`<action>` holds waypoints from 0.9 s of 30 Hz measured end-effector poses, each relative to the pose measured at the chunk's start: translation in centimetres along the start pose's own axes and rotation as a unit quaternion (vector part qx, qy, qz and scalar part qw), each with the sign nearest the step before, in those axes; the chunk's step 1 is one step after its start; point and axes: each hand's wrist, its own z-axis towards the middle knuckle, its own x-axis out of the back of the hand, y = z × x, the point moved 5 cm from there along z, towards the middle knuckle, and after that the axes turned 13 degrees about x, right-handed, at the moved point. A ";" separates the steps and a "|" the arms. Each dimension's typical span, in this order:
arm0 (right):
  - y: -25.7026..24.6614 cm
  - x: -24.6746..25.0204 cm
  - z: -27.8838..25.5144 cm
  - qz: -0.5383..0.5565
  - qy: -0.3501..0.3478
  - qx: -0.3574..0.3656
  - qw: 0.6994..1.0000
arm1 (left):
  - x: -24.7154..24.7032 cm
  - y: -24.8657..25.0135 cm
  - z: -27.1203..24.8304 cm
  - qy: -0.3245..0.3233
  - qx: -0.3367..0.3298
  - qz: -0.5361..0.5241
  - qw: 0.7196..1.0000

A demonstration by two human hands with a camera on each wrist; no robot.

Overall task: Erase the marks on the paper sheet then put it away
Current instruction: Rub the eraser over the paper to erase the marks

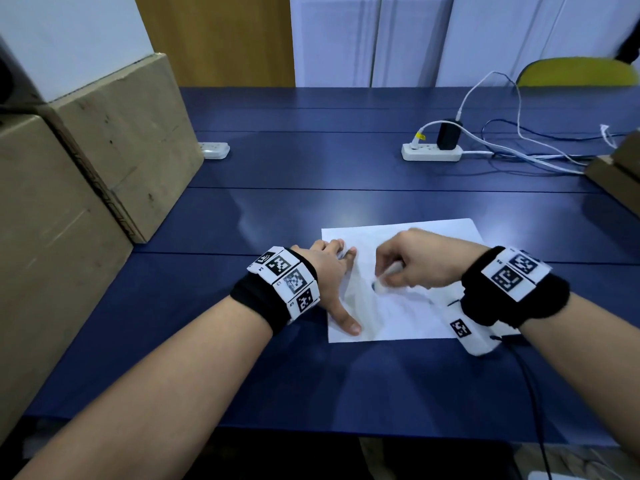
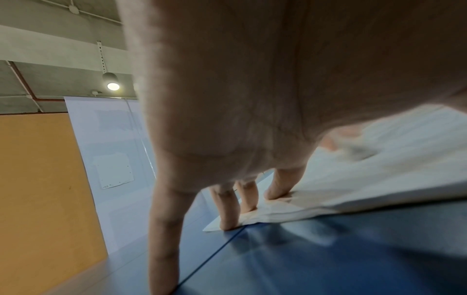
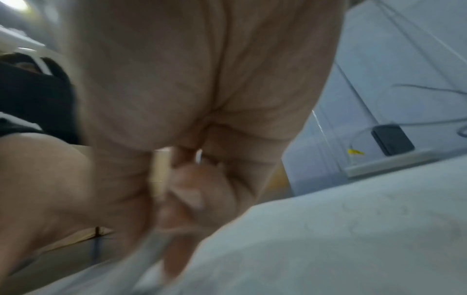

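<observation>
A white paper sheet (image 1: 446, 237) lies on the blue table (image 1: 311, 168), in front of me. My left hand (image 1: 334, 271) presses its left edge flat with spread, straight fingers (image 2: 228, 207). My right hand (image 1: 412, 265) pinches a small white eraser (image 1: 384, 284) and holds it down on the sheet near a dark mark (image 1: 374, 286). The right wrist view is blurred; there the eraser (image 3: 160, 175) shows between curled fingers above the paper sheet (image 3: 353, 239). Faint pencil traces remain on the sheet.
Two cardboard boxes (image 1: 114, 140) stand along the left side. A white power strip (image 1: 431, 152) with a black charger and loose cables lies at the back right. Another box corner (image 1: 620, 174) sits at the right edge. A yellow chair back (image 1: 575, 76) is behind the table.
</observation>
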 end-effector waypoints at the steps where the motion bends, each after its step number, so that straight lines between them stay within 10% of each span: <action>1: -0.3 -0.7 -0.2 0.015 -0.053 0.008 0.998 | 0.0 0.0 -0.1 0.000 0.001 0.002 1.000; 4: -0.7 -1.7 -0.8 0.040 -0.114 0.005 0.993 | 0.1 0.1 -0.1 -0.002 0.002 0.004 1.000; 10: 0.4 0.5 0.4 -0.006 0.052 -0.017 0.998 | 0.1 0.0 -0.1 0.000 -0.002 0.001 1.000; 15: -1.1 -1.7 -0.8 0.057 -0.134 0.012 0.989 | 0.1 0.1 -0.1 -0.007 0.005 0.006 1.000; 22: 0.4 0.6 0.1 -0.018 0.051 -0.016 0.998 | 0.1 0.0 -0.1 -0.003 0.002 0.003 1.000; 27: -1.0 -1.7 -1.0 0.045 -0.117 0.015 0.992 | 0.0 0.1 -0.1 -0.013 0.008 0.009 1.000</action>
